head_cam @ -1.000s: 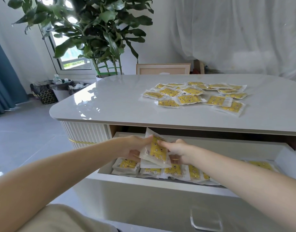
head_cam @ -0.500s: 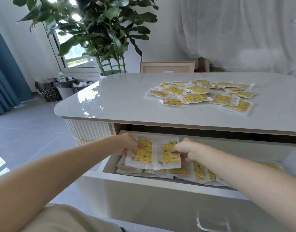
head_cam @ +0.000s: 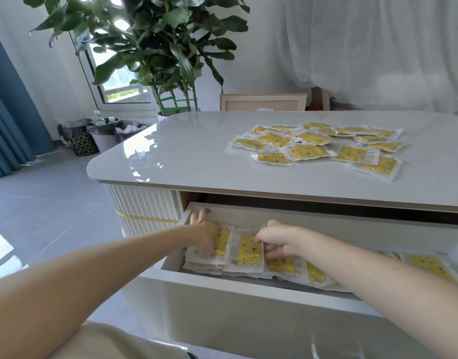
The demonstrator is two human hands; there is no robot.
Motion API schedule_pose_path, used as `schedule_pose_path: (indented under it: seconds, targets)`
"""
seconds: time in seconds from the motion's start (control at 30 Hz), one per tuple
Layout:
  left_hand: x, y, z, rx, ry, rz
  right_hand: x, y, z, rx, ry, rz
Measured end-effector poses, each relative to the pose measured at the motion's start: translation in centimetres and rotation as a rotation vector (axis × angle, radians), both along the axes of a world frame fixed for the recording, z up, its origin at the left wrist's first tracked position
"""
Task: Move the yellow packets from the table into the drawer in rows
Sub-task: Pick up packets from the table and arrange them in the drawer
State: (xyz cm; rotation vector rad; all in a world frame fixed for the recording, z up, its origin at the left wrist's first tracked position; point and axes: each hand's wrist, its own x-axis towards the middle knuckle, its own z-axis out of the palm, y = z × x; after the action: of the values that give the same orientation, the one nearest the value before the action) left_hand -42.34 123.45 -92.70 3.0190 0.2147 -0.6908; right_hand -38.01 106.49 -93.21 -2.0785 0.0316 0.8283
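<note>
My left hand (head_cam: 206, 235) pinches left packet (head_cam: 222, 243); right hand (head_cam: 274, 239) pinches adjacent packet (head_cam: 249, 251). Both lie flat atop row in open drawer (head_cam: 248, 283). Loose packets (head_cam: 318, 145) spread on table (head_cam: 196, 156).

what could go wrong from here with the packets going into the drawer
1. Both hands, left hand and right hand, press two packets onto ones already stacked at the drawer's left end; the slick wrappers could slide and spoil the row.
2. The packets on the table overlap in a loose pile, so a grab may drag neighbours along.
3. The forearms cross the drawer's front edge and could nudge the drawer.
</note>
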Motion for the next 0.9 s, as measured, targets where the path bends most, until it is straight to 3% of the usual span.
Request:
schedule_pose_path:
  seconds: [0.13,0.23,0.33,0.43,0.7,0.9]
  targets:
    - [-0.7,-0.4,-0.7,0.069,0.102,-0.205,0.1,-1.0,0.2,-0.184,-0.303,0.203]
    - [-0.9,-0.5,-0.7,0.166,0.074,-0.336,-0.1,-1.9,0.5,-0.23,-0.459,0.509]
    - [-1.0,-0.3,-0.7,0.301,0.032,-0.426,-0.9,-2.2,0.8,-0.275,-0.338,0.754]
    - [-0.9,-0.3,-1.0,0.375,0.009,-0.442,-1.5,-2.0,0.3,-0.358,-0.158,0.864]
    - [-0.4,0.0,-1.5,0.432,-0.071,-0.512,-1.4,-1.4,-0.7,-0.439,-0.13,0.903]
    - [-0.5,-0.1,0.2,0.364,0.02,-0.451,-1.6,-1.9,1.0,-0.461,-0.087,0.912]
